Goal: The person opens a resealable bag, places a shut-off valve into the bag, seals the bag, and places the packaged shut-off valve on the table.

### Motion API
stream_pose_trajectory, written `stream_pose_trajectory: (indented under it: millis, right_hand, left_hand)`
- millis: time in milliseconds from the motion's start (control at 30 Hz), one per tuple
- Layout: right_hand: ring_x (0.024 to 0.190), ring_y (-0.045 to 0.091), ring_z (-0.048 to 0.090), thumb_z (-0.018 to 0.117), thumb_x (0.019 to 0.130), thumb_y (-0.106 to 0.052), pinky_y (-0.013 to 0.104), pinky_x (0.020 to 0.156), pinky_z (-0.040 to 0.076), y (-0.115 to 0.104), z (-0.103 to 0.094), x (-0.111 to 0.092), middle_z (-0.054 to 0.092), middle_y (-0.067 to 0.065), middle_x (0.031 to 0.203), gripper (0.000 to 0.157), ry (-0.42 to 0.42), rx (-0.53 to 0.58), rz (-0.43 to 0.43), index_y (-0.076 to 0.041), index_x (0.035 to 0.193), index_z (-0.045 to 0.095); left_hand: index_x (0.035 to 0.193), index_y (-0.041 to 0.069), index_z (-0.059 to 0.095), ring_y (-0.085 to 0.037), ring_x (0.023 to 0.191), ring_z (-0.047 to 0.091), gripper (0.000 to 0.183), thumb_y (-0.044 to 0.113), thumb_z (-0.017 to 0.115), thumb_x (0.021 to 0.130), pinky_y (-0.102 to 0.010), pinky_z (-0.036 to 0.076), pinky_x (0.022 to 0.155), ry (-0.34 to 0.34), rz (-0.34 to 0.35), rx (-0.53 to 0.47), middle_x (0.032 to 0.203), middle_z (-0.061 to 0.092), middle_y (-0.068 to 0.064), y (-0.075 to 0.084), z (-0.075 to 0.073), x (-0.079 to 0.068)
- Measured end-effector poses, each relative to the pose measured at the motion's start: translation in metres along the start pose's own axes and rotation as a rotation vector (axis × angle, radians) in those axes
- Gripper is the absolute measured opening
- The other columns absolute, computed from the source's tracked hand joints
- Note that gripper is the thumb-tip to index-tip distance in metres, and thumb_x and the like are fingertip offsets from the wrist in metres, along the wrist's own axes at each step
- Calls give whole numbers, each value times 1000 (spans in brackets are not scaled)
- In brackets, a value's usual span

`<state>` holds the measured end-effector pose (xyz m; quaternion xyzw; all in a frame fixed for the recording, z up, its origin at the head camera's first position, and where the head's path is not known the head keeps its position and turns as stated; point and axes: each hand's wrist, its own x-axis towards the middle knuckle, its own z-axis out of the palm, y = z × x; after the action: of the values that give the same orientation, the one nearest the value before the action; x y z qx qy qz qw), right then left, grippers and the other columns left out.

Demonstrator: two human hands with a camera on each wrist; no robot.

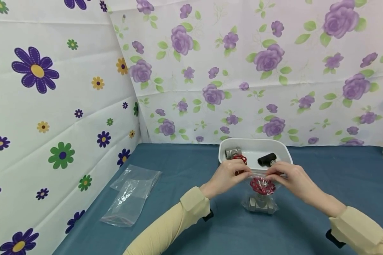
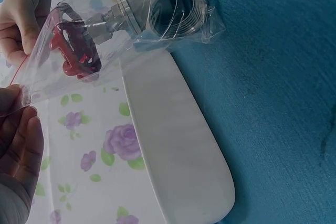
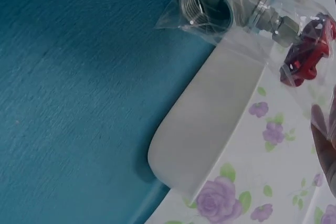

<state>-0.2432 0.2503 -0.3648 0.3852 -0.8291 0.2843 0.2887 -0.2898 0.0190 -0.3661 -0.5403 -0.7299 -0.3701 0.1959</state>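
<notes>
A clear zip bag [image 1: 245, 203] hangs by its top edge between my two hands. Inside it is a metal gate valve [image 1: 261, 205] with a red handwheel [image 1: 263, 186], wheel uppermost. My left hand [image 1: 225, 178] pinches the bag's upper left edge between thumb and fingers. At the upper right edge, my right hand [image 1: 293, 179] pinches the same bag. The left wrist view shows a red zip line [image 2: 19, 71] running between the hands and the valve's threaded opening [image 2: 178, 15] through the plastic. Only a few right-hand fingers [image 3: 323, 137] show in the right wrist view.
Behind the hands stands a white tray [image 1: 255, 141]. It holds another valve [image 1: 233, 152] with a red handwheel and a black-handled part [image 1: 267, 159] with a metal end. Flat clear bags [image 1: 131, 198] lie at the left on the blue cloth [image 1: 178, 159]. Flowered sheets enclose the table.
</notes>
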Motion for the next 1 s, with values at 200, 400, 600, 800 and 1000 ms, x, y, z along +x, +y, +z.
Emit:
stream_pose_trajectory:
  millis: [200, 400, 600, 800, 1000]
  right_hand:
    - [70, 4, 56, 74, 66, 9, 21, 53, 46, 3, -4, -5, 59, -6, 86, 33, -35, 47, 70, -11, 91, 66]
    - [68, 3, 56, 73, 67, 11, 19, 54, 44, 6, -5, -6, 56, -10, 85, 34, -33, 58, 61, -15, 87, 65]
    - [67, 3, 55, 73, 64, 14, 16, 54, 43, 4, -3, -6, 56, -10, 83, 36, -16, 45, 40, -14, 84, 64]
    - [63, 2, 49, 74, 59, 17, 11, 52, 36, 3, -2, -4, 56, -9, 80, 40, 25, -32, -32, -14, 81, 62]
    - [64, 3, 52, 73, 61, 16, 12, 54, 37, 3, -1, -5, 57, -9, 80, 38, 52, -40, 0, -14, 82, 63]
  left_hand:
    - [88, 4, 69, -2, 64, 46, 6, 3, 65, 84, -13, 36, 56, 14, -9, -15, 82, 61, 0, 0, -1, -1]
    - [88, 4, 69, -2, 63, 45, 7, 2, 65, 83, -13, 36, 56, 11, -24, -19, 82, 61, 1, 0, -1, -1]
    - [88, 5, 69, -2, 62, 44, 7, 3, 64, 84, -13, 36, 55, 6, -24, -21, 80, 60, 1, 0, 0, -2]
    - [87, 6, 69, -2, 61, 43, 6, 3, 65, 84, -13, 35, 55, 13, -2, -11, 79, 60, 2, 0, 1, 0]
    - [87, 6, 69, -2, 64, 46, 7, 2, 65, 83, -13, 36, 56, 10, -12, -17, 82, 61, 0, 1, 1, 0]
